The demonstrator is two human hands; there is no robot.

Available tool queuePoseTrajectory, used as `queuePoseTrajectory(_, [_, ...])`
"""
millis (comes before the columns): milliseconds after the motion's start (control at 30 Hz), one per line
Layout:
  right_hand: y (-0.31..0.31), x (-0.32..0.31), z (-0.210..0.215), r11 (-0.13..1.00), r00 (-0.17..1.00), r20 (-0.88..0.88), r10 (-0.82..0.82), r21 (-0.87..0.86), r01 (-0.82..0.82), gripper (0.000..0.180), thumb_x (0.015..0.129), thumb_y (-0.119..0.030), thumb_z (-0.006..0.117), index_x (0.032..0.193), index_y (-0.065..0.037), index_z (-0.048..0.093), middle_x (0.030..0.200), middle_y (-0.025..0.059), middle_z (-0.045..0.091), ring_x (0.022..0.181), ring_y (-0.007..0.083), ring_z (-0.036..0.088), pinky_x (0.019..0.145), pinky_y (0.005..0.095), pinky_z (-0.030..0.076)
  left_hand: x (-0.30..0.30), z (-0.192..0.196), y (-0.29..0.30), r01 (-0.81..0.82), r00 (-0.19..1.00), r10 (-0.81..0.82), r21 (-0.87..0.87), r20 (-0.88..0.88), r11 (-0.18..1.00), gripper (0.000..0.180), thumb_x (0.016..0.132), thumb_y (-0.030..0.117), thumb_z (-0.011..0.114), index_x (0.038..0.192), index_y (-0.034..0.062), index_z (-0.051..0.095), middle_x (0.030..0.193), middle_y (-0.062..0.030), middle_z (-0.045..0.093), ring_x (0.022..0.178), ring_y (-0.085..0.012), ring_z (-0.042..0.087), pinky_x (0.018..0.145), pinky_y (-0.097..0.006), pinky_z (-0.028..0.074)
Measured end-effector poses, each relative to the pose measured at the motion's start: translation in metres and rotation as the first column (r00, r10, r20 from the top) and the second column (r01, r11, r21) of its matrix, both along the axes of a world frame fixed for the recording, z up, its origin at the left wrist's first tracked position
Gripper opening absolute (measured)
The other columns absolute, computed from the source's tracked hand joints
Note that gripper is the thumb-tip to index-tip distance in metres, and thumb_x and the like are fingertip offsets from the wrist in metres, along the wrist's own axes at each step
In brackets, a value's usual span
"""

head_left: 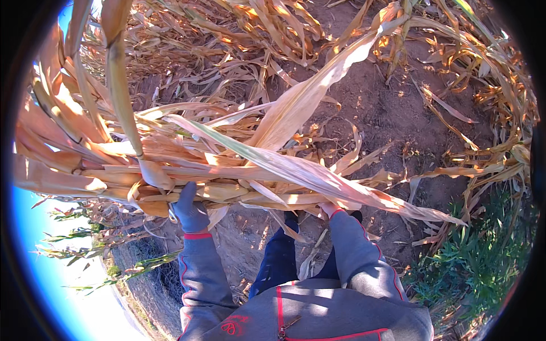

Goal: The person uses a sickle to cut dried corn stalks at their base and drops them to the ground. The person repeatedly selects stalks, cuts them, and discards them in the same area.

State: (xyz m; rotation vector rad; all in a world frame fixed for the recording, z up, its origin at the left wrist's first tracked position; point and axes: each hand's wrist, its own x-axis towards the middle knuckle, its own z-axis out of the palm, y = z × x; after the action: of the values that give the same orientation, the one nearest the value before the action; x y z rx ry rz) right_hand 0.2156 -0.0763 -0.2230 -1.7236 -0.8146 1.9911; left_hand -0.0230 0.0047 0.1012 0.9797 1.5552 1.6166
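Both my hands are gripping a bundle of dry corn stalks [227,182]: my gloved left hand [189,209] is curling under it, my right hand [329,208] is mostly hidden beneath its leaves, grip unclear. Bare soil [387,108] is lying beyond the bundle.

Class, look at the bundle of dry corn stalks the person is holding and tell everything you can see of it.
The bundle of dry corn stalks lies roughly level across the person's front, above bare reddish soil. It is tan and straw-coloured, with long papery leaves fanning up and right, some sunlit. The gloved left hand grips it from below; the right hand reaches under it, mostly hidden by leaves.
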Motion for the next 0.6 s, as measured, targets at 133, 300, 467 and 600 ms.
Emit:
queuePoseTrajectory(133, [-0.013, 0.022, 0.005, 0.979, 0.989, -0.038, -0.146, -0.149, 0.139, 0.016, 0.084, -0.009, 0.052, 0.099, -0.012, 0.054, 0.055, 0.0019, 0.049, 0.037, 0.0128, 0.046, 0.032, 0.0281, 0.036, 0.001, 0.003, 0.001, 0.049, 0.998, -0.049, -0.002, 0.034, 0.999, 0.036, 0.074, 0.001, 0.064, 0.109, -0.0001, 0.055, 0.106, -0.0079, 0.058, 0.094, -0.0184, 0.057, 0.086, -0.032, 0.046])
queuePoseTrajectory(300, [-0.180, 0.099, 0.143, 0.917, 0.893, -0.297, -0.337, -0.319, 0.240, 0.045, 0.079, 0.001, 0.054, 0.120, -0.016, 0.049, 0.063, 0.0008, 0.047, 0.044, 0.0097, 0.045, 0.040, 0.0252, 0.041, -0.038, 0.014, -0.063, -0.139, 0.988, 0.144, -0.093, 0.047, 0.986, 0.036, 0.077, 0.009, 0.061, 0.110, -0.0026, 0.055, 0.107, -0.0113, 0.057, 0.093, -0.0199, 0.057, 0.087, -0.033, 0.046])
queuePoseTrajectory(467, [-0.151, 0.113, 0.111, 0.884, 0.888, -0.092, -0.451, -0.183, 0.430, 0.051, 0.075, 0.005, 0.049, 0.120, -0.019, 0.049, 0.065, 0.0025, 0.049, 0.045, 0.0104, 0.046, 0.038, 0.0256, 0.041, -0.050, 0.062, -0.083, -0.226, 0.957, 0.217, -0.024, -0.191, 0.974, 0.038, 0.077, 0.012, 0.061, 0.110, -0.0045, 0.053, 0.107, -0.0126, 0.056, 0.093, -0.0199, 0.057, 0.085, -0.033, 0.047])
queuePoseTrajectory(600, [-0.118, 0.117, 0.099, 0.860, 0.837, -0.206, -0.508, -0.179, 0.478, 0.049, 0.075, 0.005, 0.049, 0.120, -0.015, 0.048, 0.065, 0.0036, 0.048, 0.043, 0.0108, 0.047, 0.037, 0.0261, 0.042, -0.089, 0.096, -0.054, -0.298, 0.951, 0.299, 0.028, -0.082, 0.954, 0.040, 0.074, 0.008, 0.064, 0.112, -0.0024, 0.053, 0.107, -0.0101, 0.057, 0.093, -0.0195, 0.057, 0.084, -0.033, 0.047])
